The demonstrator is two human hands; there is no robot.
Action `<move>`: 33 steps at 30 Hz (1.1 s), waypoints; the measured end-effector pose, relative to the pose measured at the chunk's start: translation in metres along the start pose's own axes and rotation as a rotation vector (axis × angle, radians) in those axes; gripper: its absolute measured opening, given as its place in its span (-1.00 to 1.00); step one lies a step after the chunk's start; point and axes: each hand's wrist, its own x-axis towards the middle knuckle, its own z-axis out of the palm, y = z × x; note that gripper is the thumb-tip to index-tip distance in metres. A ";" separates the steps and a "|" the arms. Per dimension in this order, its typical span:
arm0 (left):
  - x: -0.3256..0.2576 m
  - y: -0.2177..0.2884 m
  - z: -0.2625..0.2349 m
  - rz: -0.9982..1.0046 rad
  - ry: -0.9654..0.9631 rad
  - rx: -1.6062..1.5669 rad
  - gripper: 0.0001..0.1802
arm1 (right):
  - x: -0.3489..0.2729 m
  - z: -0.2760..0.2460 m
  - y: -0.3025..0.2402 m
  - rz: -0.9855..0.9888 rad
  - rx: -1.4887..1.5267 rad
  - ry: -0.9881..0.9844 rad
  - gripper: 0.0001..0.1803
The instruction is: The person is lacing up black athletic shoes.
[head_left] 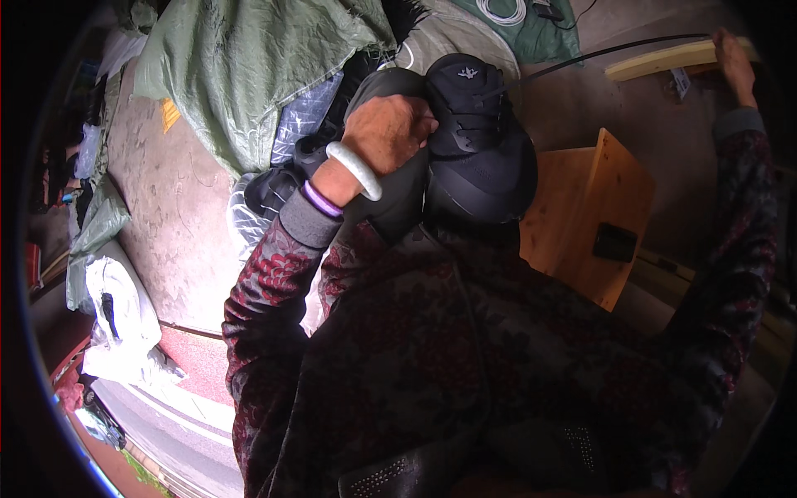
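Observation:
A black lace-up shoe [481, 178] rests on my lap, its toe toward me and a small pale emblem on its tongue. My left hand [388, 131], with a pale bangle and a purple band at the wrist, is closed against the shoe's left side. Its curled fingertips hide whatever they may grip. Far out at the upper right, my right hand [734, 65] is closed on the end of a black shoelace [614, 50]. That lace runs in a long, slightly bowed line from the shoe's eyelets to the hand.
Right of the shoe stands an orange-brown wooden stool or box [602, 203] bearing a dark phone-like object [615, 241]. A pale wooden bar [664, 60] lies near my right hand. Green woven sacks [249, 66] heap at the upper left; a white plastic bag [124, 311] sits lower left.

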 end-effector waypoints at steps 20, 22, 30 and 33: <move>-0.003 0.022 -0.008 0.398 0.471 -0.097 -0.88 | -0.151 0.033 -0.384 -0.122 1.273 -0.942 -0.59; -0.001 0.019 -0.003 0.423 0.477 -0.070 -0.84 | -0.172 0.035 -0.396 0.154 1.405 -0.958 -0.47; -0.001 -0.001 0.032 0.320 0.603 -0.195 -0.83 | -0.186 0.096 -0.421 0.119 2.072 -0.880 -0.56; -0.001 0.003 0.034 0.328 0.634 -0.206 -0.81 | -0.170 0.122 -0.411 0.203 1.844 -0.859 -0.55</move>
